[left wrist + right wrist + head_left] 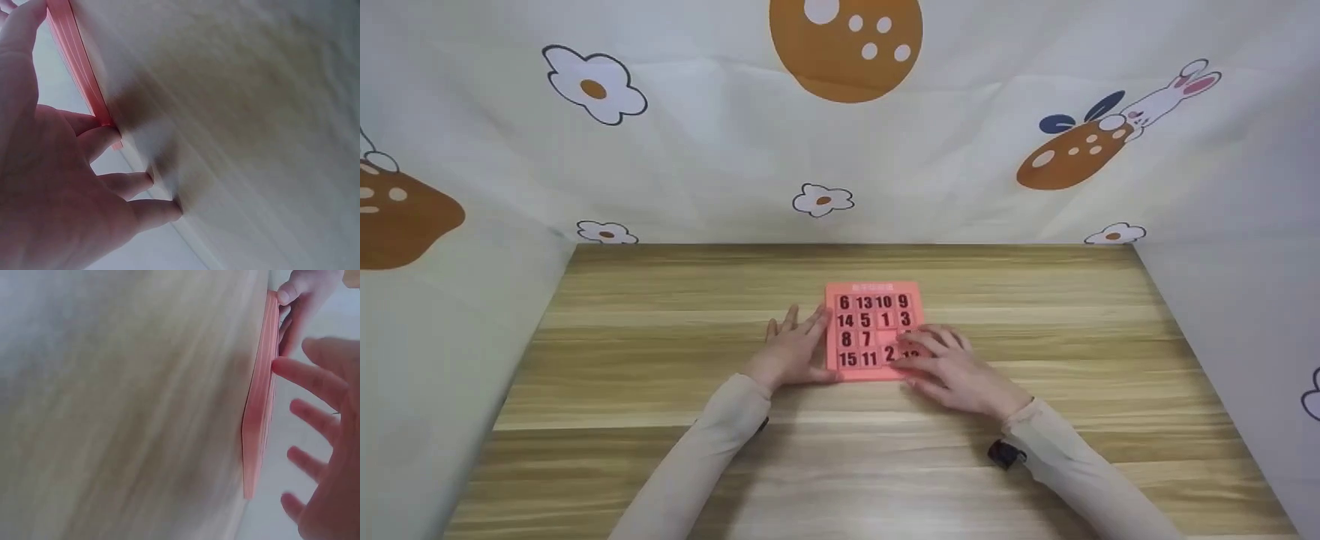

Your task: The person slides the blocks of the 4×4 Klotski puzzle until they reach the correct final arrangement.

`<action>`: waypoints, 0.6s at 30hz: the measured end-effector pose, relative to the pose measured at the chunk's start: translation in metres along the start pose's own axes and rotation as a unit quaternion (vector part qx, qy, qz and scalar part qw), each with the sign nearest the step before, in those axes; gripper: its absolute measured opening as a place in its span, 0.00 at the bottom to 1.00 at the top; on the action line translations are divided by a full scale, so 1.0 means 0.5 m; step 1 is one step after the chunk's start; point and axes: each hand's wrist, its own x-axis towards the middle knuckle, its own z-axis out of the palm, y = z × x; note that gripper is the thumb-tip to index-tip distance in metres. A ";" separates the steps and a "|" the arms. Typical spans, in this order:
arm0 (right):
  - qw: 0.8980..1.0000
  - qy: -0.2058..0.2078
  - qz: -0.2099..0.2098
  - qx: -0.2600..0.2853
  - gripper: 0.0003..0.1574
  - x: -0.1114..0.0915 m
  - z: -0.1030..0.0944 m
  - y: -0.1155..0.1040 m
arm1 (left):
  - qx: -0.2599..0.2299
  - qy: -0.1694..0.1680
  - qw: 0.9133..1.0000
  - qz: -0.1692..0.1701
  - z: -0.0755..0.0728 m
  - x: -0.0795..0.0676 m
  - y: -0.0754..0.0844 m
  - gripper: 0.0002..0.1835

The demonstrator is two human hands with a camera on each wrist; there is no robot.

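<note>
A pink number slide puzzle (872, 376) lies flat on the wooden table, its black-numbered tiles in a square grid. My left hand (791, 356) rests along its left side, thumb at the near corner and fingers spread. Two of those fingertips (169, 211) touch the tabletop beyond the frame. Over the right side reaches my right hand (960, 371), fingers spread, with one fingertip right at the tile numbered 2 (889, 352). That tile sits slightly higher than its row, just below a bare gap (886, 337). Right-hand fingers partly hide the rightmost tiles in the lower two rows.
The wooden table (660, 285) runs back to a pale printed cloth (697, 150) with flowers and orange shapes, which also hangs at both sides. A dark strapped device (1005, 454) is on the right wrist.
</note>
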 end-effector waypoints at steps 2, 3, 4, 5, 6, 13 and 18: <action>1.000 -0.002 0.025 -0.009 0.25 0.004 0.001 -0.001 | -0.002 -0.001 1.000 -0.001 0.000 0.000 0.001 0.61; 0.999 -0.005 0.038 -0.011 0.26 0.006 0.001 -0.001 | -0.003 -0.001 1.000 -0.002 0.000 0.000 0.001 0.61; 0.999 -0.008 0.049 -0.013 0.27 0.008 0.001 -0.002 | -0.004 -0.003 1.000 -0.003 0.000 -0.001 0.002 0.61; 0.998 -0.012 0.057 -0.014 0.28 0.011 0.001 -0.002 | -0.004 -0.006 1.000 -0.006 -0.001 -0.001 0.003 0.61; 0.998 -0.014 0.061 -0.015 0.28 0.014 0.001 -0.003 | -0.005 -0.006 1.000 -0.007 -0.001 -0.001 0.003 0.61; 0.999 -0.032 0.032 -0.001 0.29 0.035 0.010 -0.022 | -0.002 -0.006 1.000 -0.008 -0.001 -0.004 0.004 0.61; 0.999 -0.049 0.008 -0.001 0.29 0.044 0.016 -0.034 | 0.005 -0.003 1.000 -0.002 -0.002 -0.003 0.003 0.61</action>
